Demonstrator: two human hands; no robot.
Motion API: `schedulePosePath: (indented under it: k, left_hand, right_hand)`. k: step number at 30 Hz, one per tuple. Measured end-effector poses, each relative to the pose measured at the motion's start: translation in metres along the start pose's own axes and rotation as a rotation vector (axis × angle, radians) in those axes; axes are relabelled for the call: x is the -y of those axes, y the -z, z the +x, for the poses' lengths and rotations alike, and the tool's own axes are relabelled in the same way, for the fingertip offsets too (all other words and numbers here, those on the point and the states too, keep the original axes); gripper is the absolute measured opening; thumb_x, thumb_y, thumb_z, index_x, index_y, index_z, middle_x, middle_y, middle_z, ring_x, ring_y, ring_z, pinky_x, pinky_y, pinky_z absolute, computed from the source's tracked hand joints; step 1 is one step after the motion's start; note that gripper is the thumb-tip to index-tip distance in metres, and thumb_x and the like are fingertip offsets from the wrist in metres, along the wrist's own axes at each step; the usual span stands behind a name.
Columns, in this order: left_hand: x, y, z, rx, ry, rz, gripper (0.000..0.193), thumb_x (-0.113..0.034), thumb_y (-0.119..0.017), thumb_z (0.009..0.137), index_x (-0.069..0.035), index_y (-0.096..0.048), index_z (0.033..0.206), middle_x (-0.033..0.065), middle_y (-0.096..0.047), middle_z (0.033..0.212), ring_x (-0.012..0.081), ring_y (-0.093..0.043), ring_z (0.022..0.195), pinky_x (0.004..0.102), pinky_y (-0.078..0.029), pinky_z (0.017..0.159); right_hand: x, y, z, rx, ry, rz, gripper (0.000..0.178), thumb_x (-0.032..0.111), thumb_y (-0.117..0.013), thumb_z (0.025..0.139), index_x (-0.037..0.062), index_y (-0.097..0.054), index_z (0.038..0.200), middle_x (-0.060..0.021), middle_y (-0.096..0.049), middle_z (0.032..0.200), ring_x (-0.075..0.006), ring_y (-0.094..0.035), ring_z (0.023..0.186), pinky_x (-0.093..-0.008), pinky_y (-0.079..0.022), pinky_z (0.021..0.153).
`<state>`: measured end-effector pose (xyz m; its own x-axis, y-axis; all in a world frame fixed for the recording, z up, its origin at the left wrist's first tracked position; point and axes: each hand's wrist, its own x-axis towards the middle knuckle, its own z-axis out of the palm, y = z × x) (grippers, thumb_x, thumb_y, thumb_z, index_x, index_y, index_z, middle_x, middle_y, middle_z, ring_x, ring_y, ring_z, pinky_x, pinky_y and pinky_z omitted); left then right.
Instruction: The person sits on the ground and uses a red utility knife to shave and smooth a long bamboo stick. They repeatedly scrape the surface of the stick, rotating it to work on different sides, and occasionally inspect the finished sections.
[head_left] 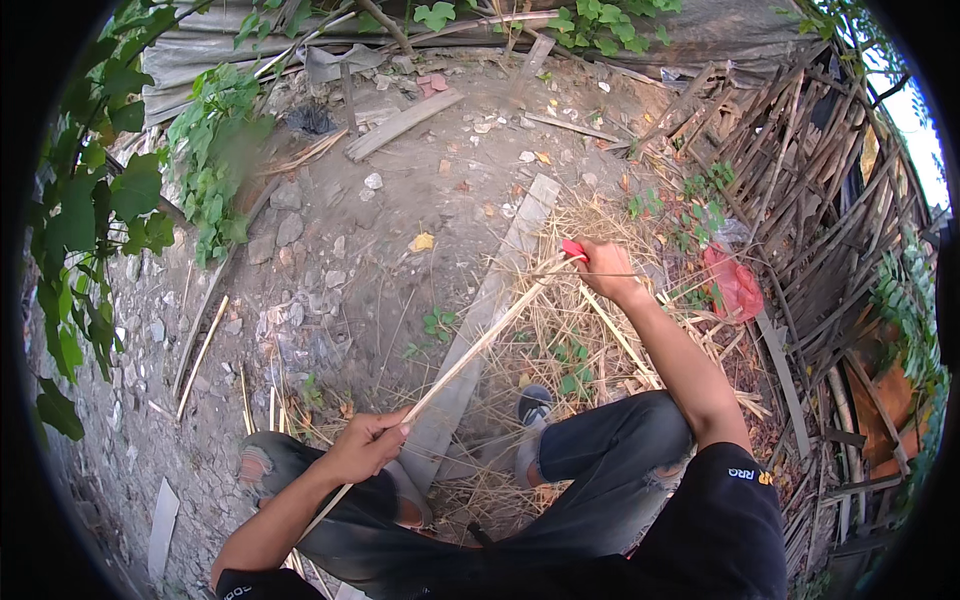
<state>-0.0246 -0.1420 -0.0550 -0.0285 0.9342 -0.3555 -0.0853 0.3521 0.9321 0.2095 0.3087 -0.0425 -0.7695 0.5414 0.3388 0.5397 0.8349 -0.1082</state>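
A long, pale, split bamboo strip (480,345) runs slantwise from my lap up to the right. My left hand (365,446) is closed around its lower part, above my left knee. At the strip's far end, my right hand (606,270) grips a small red piece (573,250) that meets the strip. Whether that piece is a handle or a wrapping I cannot tell, since my fingers cover most of it. Below the strip, a grey wooden plank (448,405) lies between my feet. Thin shavings (545,340) are scattered beside the plank and under my right forearm.
Piled sticks (790,160) line the right side, near a red plastic bag (733,284). Another board (405,124) lies farther off on the stony dirt. Leafy vines (215,140) hang at the left, and a grey tarp (190,75) stretches along the back.
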Motion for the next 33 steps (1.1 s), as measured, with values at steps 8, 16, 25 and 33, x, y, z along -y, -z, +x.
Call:
schedulePosePath:
  k: [8,16,25,33]
  left_hand:
    - [0.001,-0.001,-0.001,-0.043,-0.002,0.066,0.043,-0.017,-0.054,0.106,-0.009,-0.050,0.149,-0.0078,-0.043,0.066,0.0019,-0.038,0.056,0.0216,-0.034,0.050]
    - [0.001,-0.005,0.001,-0.068,-0.066,0.214,0.044,-0.015,-0.059,0.103,-0.006,-0.053,0.146,-0.0084,-0.048,0.072,0.0017,-0.041,0.064,0.0212,-0.037,0.057]
    - [0.018,-0.011,0.002,-0.065,-0.167,0.342,0.042,-0.013,-0.061,0.101,0.001,-0.056,0.140,0.0016,-0.060,0.080,0.0035,-0.048,0.073,0.0228,-0.047,0.067]
    - [0.019,-0.004,-0.001,-0.081,-0.137,0.333,0.043,-0.013,-0.057,0.104,-0.001,-0.052,0.144,-0.0013,-0.054,0.071,0.0026,-0.046,0.065,0.0226,-0.043,0.059]
  right_hand:
    - [0.004,-0.005,0.009,-0.060,-0.228,0.115,0.036,0.036,-0.061,0.099,0.0011,-0.067,0.090,-0.0265,-0.064,0.068,-0.0465,-0.064,0.067,-0.0501,-0.052,0.064]
    - [-0.016,-0.011,0.017,-0.074,-0.394,0.303,0.042,0.036,-0.062,0.098,-0.0033,-0.071,0.085,-0.0242,-0.064,0.064,-0.0380,-0.066,0.061,-0.0443,-0.051,0.061]
    - [-0.073,-0.007,0.005,0.098,-1.031,0.975,0.034,0.029,-0.052,0.104,0.0000,-0.062,0.089,-0.0126,-0.069,0.075,-0.0145,-0.040,0.040,-0.0311,-0.035,0.039]
    - [-0.117,-0.002,-0.026,-0.208,-1.278,1.283,0.026,0.029,-0.041,0.109,0.0073,-0.044,0.095,-0.0211,-0.073,0.091,-0.0086,-0.030,0.039,-0.0268,-0.032,0.035]
